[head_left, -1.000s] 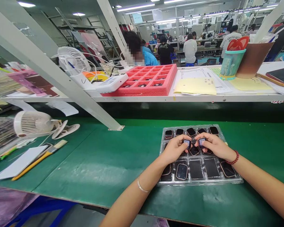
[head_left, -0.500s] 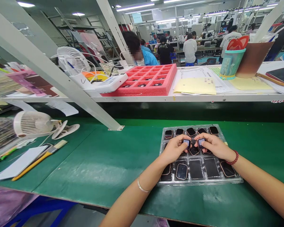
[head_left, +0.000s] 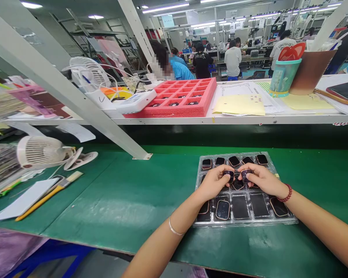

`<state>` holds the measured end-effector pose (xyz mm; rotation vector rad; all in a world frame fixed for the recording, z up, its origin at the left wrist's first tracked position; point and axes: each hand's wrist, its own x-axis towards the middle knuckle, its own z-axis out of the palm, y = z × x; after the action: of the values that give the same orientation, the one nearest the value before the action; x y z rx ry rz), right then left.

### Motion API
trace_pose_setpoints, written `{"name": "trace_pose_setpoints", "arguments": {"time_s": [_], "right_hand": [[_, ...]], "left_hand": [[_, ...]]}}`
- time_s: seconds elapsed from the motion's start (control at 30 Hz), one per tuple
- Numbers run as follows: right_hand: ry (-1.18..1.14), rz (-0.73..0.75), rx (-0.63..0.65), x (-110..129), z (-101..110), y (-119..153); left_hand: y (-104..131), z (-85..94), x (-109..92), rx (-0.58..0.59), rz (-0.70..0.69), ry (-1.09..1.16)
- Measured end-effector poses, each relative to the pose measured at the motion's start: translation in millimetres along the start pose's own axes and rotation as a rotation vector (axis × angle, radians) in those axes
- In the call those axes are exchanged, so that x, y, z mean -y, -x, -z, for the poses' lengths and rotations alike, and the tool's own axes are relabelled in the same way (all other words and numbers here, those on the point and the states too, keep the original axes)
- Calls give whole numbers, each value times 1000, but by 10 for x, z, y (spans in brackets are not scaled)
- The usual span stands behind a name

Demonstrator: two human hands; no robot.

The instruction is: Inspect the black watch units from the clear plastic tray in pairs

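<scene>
My left hand (head_left: 216,180) is closed on a square smartwatch body (head_left: 228,176), thumb on its face. A second smartwatch body (head_left: 246,176) is pinched in my right hand (head_left: 261,179), close beside the first. Both are held above a clear plastic tray (head_left: 234,222) of dark compartments. More strapless watch bodies lie in it, among them one at the front left (head_left: 222,210) and one at the front right (head_left: 278,207). Two front-row pockets between those show only dark lining. My hands partly cover the middle row.
A white clip fan (head_left: 42,151), a brush (head_left: 50,195) and a white sheet (head_left: 26,200) lie on the left of the green bench. A slanted white post (head_left: 104,119) meets the bench. The shelf above holds a pink foam tray (head_left: 204,104), papers and cups. Several people sit beyond.
The two watch screens showed lit white patterns before and are now mostly dark. My hands have hardly moved. A person beyond the shelf has shifted slightly.
</scene>
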<state>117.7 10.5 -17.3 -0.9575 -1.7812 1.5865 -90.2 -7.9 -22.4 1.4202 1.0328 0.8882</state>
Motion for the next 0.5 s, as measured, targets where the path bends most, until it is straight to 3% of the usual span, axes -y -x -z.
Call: {"name": "trace_pose_setpoints", "arguments": {"time_s": [0.5], "right_hand": [[9, 17, 2, -26, 3, -2]], "left_hand": [[1, -4, -1, -5, -4, 7]]}}
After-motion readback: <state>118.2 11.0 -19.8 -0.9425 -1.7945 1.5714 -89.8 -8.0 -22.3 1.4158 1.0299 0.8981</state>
